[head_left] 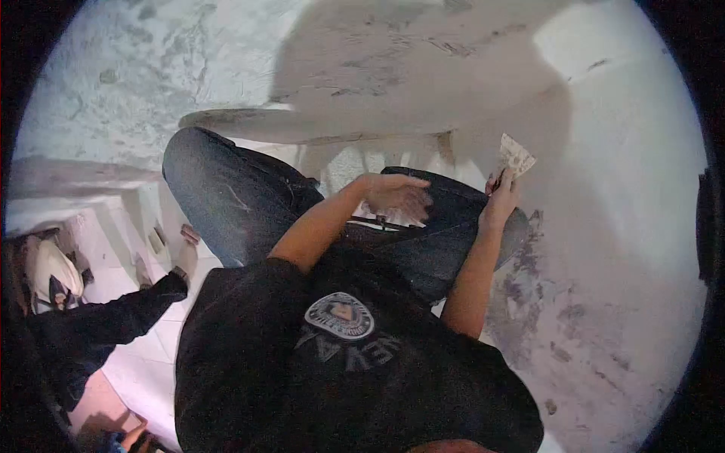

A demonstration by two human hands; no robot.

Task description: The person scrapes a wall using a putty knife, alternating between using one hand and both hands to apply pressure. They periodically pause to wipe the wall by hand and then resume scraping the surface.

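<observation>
A scraper or putty knife with a pale, smeared blade (518, 155) points up and away from my right hand (504, 193), whose fingers are wrapped round its handle near the wall at the right. My left hand (399, 196) is over my lap with its fingers stretched out, somewhat blurred, and nothing shows in it. Beneath both hands are my legs in dark jeans (219, 192), with the knees spread apart.
A patchy grey and white wall (189, 60) curves round the front, and a smeared wall (589, 302) runs down the right. At the left, another person's dark-clothed leg (128, 317) and foot rest near pale floor tiles (155, 343).
</observation>
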